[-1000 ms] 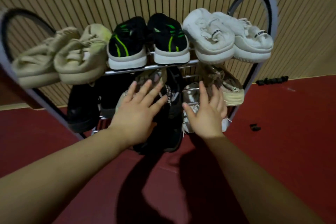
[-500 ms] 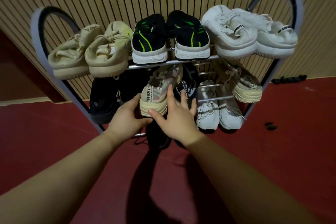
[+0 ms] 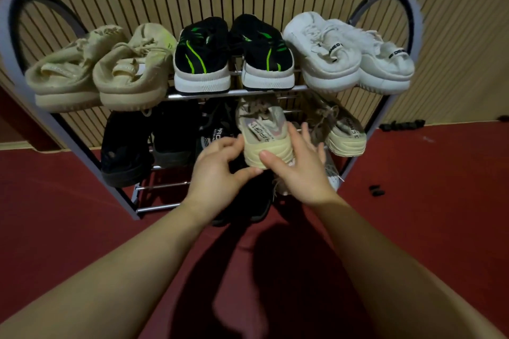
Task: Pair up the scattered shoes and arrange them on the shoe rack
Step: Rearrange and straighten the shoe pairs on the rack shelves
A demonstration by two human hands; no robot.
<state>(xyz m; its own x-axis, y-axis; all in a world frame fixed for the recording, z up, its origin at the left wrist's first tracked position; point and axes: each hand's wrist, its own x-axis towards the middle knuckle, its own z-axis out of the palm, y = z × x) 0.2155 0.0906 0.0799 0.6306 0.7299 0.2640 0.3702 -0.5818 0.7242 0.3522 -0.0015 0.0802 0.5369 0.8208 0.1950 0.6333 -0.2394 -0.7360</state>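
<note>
Against the ribbed tan wall stands the metal shoe rack with black hooped ends (image 3: 237,92), and its top tier looks finished: at ten o'clock a pair of beige knit sneakers (image 3: 99,74), at twelve a pair of black sneakers with green stripes and white soles (image 3: 234,60), at two a pair of white knit sneakers (image 3: 349,55); on the middle tier, at nine o'clock, sit two black shoes (image 3: 148,146), seemingly a pair though too dark to be sure; at centre, both hands work on a cream-soled tan knit sneaker with printed lettering (image 3: 265,135), heel toward the camera and toe pointing into the rack under the top rail; the left hand (image 3: 217,173) curls its fingers and thumb round the heel's left side, gripping it; the right hand (image 3: 298,170) lies against the heel's right side with fingers fairly straight and spread, thumb across the sole, pressing rather than pinching; just beside it at three o'clock rests what looks like its mate, a tan sneaker with cream sole and dark laces (image 3: 341,132), so I judge this step to be seating the held shoe next to its partner; a dark shoe with white lettering (image 3: 217,135) sits just left of the held one, its partner not clearly visible; lower down, white shoes peek out behind the right wrist and a black shoe (image 3: 248,206) lies at the rack's foot on the red floor (image 3: 413,228); the task seems well over halfway, with the lower shoes left to sort
</note>
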